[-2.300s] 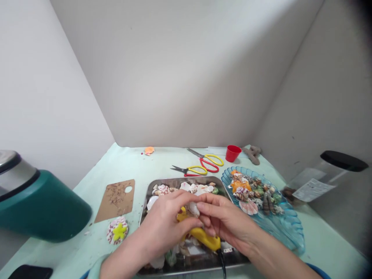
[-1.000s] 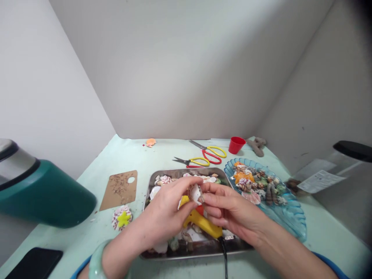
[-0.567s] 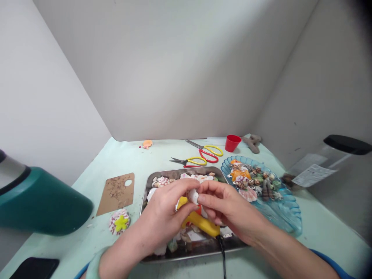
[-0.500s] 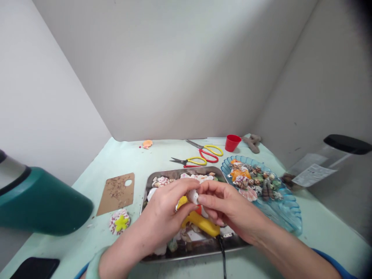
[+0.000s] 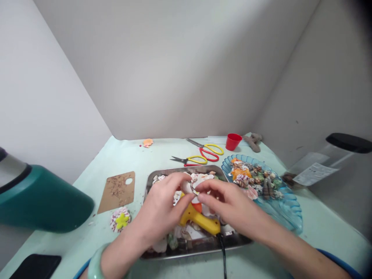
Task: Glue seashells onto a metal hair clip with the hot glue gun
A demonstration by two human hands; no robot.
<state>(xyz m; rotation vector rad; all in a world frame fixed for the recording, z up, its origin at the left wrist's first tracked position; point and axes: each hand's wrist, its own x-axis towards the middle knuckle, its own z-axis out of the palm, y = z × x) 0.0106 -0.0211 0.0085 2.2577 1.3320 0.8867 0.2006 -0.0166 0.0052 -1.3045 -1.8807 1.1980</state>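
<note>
Pinching a small shell (image 5: 186, 188), left hand (image 5: 162, 207) and right hand (image 5: 232, 205) meet fingertips over the tray (image 5: 151, 181).

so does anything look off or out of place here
The glue gun lies in the tray on the loose shells, its cord trailing over the front rim. The left hand pinches a shell above it. Brown crumbs are scattered on the cardboard, and one orange shell sits alone by the far wall.

Beyond the left hand (image 5: 158, 211) and the right hand (image 5: 232, 209) rises a plain white back wall (image 5: 180, 69). A white side wall (image 5: 35, 89) slants away to their left, and a grey side wall (image 5: 319, 77) closes in on their right. Beneath them lies a pale mint tabletop (image 5: 130, 155), softly lit.
</note>
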